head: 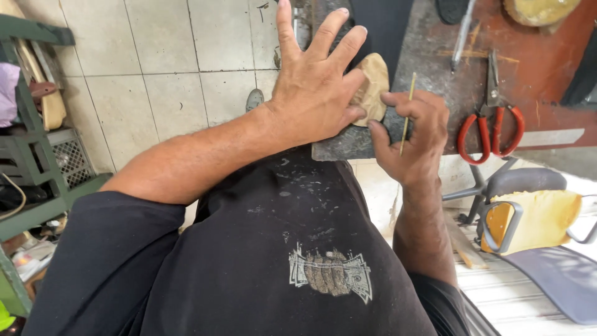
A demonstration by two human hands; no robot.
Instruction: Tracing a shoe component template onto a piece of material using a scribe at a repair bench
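While our left hand (314, 87) presses, fingers spread, on a tan leather piece (372, 87), our right hand (413, 134) pinches a thin stick (407, 112) beside it. Red-handled scissors (490, 124) lie right on the workbench (448, 93)

You've got bright, even daylight, soft shadows only. Floor tiles (174, 68) bow toward the left edge, wide-lens distortion. Focus sharp throughout, no glare.

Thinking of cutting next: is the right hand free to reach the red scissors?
Probably not right away: the right hand holds a thin stick. The scissors lie close beside it on the bench, nothing between.
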